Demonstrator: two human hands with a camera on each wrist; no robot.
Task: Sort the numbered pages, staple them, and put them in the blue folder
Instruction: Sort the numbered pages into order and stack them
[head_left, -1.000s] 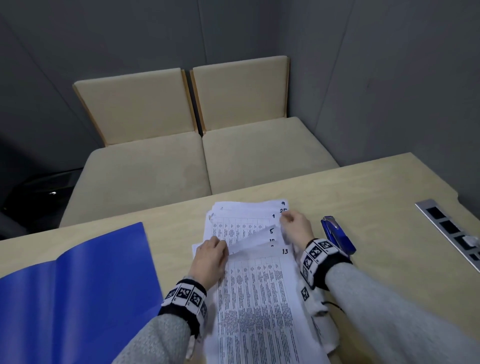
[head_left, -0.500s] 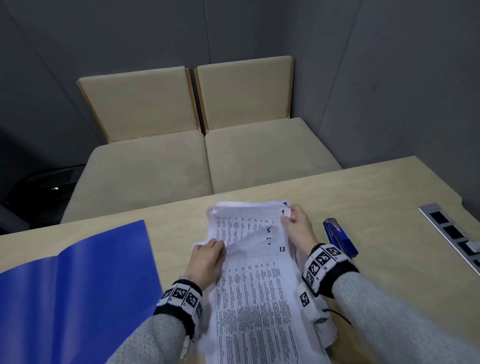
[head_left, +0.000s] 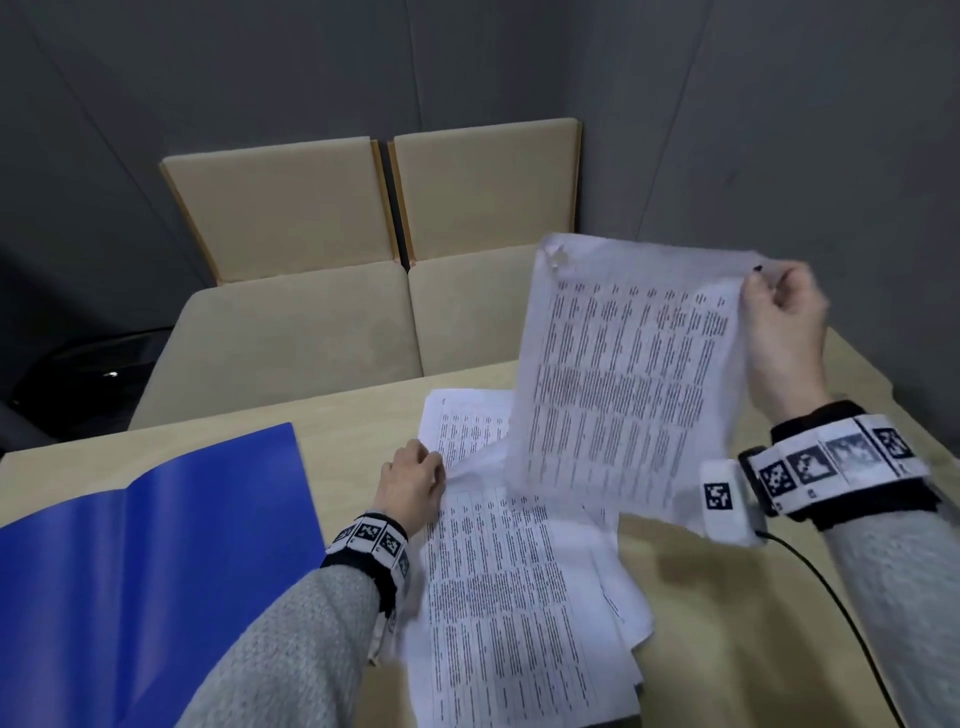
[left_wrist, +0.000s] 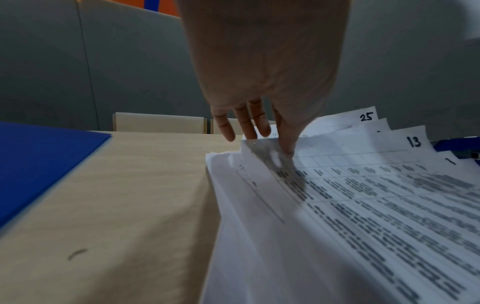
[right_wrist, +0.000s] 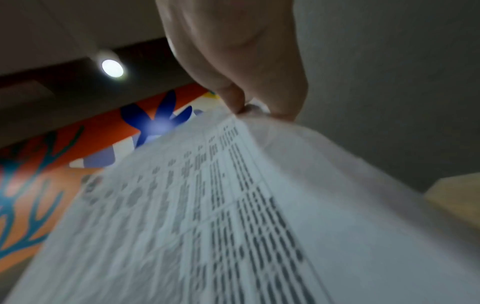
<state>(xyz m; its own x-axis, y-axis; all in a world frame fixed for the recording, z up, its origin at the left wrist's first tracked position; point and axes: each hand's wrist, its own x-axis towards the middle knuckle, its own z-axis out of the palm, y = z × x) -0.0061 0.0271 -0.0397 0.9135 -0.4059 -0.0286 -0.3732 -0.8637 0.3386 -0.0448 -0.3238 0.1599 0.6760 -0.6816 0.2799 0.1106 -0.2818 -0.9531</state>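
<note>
- Numbered pages (head_left: 519, 587) lie as a loose, fanned pile on the worktop (head_left: 727, 597) at about 6 o'clock in the head view; handwritten 25, 13 and 1 show at the corners in the left wrist view.
- Right hand (head_left: 784, 332) has its grip pinched on the top corner of one lifted sheet (head_left: 623, 384), held up at 2 o'clock, clear of the pile.
- Left hand (head_left: 413, 488) rests with straight fingers (left_wrist: 288, 144) on the pile's upper left edge, holding nothing.
- Paper this thin looks light, floppy and easily creased; a corner pinch suits single sheets, and both long edges suit the squared stack.
- Blue folder (head_left: 130, 571) lies open at 8 o'clock, just beside the pile.
- Stapler is barely visible; a cable (head_left: 831, 597) trails at 4 o'clock.
</note>
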